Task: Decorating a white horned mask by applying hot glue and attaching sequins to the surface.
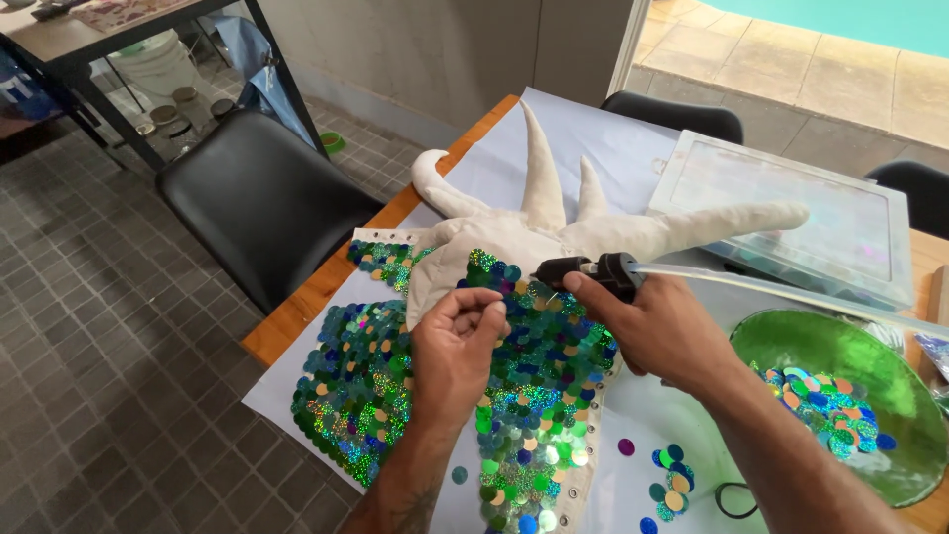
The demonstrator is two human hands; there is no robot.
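A padded cream fabric shape [539, 213] with several long horn-like points lies on a table; its lower part is covered in shiny green, blue and gold sequin discs [534, 386]. My left hand [455, 346] hovers over the sequined area with fingertips pinched together, whether on a disc I cannot tell. My right hand [652, 331] grips a black glue gun [588, 272] with a long clear glue stick [791, 292] trailing right; its nozzle points at the fabric's edge near my left fingertips.
A green glass bowl [840, 346] holding loose sequins sits at right, more loose sequins [667, 480] lie on the pale blue paper [613, 138]. A clear plastic box [791, 213] stands behind. Black chairs [262, 198] surround the wooden table; tiled floor lies to the left.
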